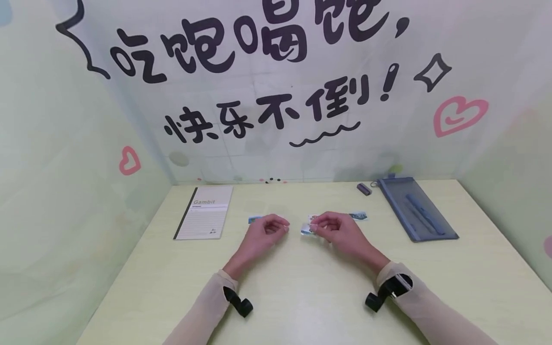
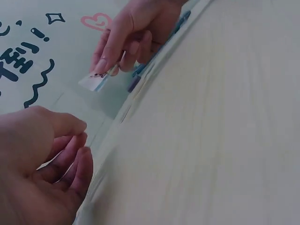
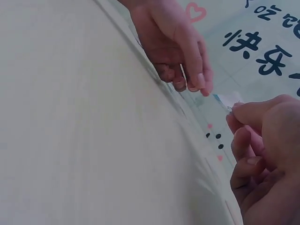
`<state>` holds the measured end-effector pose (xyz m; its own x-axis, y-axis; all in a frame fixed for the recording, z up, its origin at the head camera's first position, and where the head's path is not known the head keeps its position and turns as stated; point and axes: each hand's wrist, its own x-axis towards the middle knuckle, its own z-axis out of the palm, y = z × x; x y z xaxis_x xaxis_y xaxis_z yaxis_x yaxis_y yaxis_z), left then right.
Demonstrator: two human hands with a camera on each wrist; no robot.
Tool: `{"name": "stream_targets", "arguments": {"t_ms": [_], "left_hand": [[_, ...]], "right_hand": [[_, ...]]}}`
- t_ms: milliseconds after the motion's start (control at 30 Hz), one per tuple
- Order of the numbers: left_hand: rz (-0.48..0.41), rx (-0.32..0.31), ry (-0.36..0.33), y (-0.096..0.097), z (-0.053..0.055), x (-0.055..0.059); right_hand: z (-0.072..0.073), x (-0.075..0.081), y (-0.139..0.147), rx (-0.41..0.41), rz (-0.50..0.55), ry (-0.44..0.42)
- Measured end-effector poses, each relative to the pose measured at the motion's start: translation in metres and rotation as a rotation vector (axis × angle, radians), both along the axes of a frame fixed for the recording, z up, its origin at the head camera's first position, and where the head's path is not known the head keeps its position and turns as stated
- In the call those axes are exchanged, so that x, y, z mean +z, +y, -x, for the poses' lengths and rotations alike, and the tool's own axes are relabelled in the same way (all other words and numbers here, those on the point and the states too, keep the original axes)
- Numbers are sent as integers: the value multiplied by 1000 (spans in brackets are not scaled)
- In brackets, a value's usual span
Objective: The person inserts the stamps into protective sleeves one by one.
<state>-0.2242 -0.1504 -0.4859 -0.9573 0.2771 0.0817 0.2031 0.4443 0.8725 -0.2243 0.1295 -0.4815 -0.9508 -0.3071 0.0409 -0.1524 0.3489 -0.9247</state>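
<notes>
My right hand pinches a small white-and-blue printed card between thumb and fingers, above the table's middle. In the left wrist view the card juts from the fingertips, tilted. My left hand is held to its left, a short gap away, with fingers loosely bent. Nothing shows in the left hand in its own wrist view. Behind the left hand lies a small blue printed piece, partly hidden. Another printed strip lies behind the right hand, partly covered by it.
A notebook marked "Gambit" lies at the back left of the pale table. At the back right is a blue mesh pouch with pens inside. A small dark eraser-like block lies beside it. Printed cloth walls enclose the table.
</notes>
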Motion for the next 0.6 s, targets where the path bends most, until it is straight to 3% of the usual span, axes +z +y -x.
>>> {"name": "stream_targets", "arguments": {"t_ms": [133, 200, 400, 600], "left_hand": [[221, 75, 152, -10, 13, 4], [305, 77, 177, -13, 19, 7], [460, 12, 189, -16, 31, 14], [555, -34, 163, -12, 41, 19]], "right_hand": [[20, 5, -8, -32, -51, 70], [29, 6, -14, -35, -92, 106], [51, 4, -35, -72, -222, 184], [61, 3, -47, -95, -336, 181]]}}
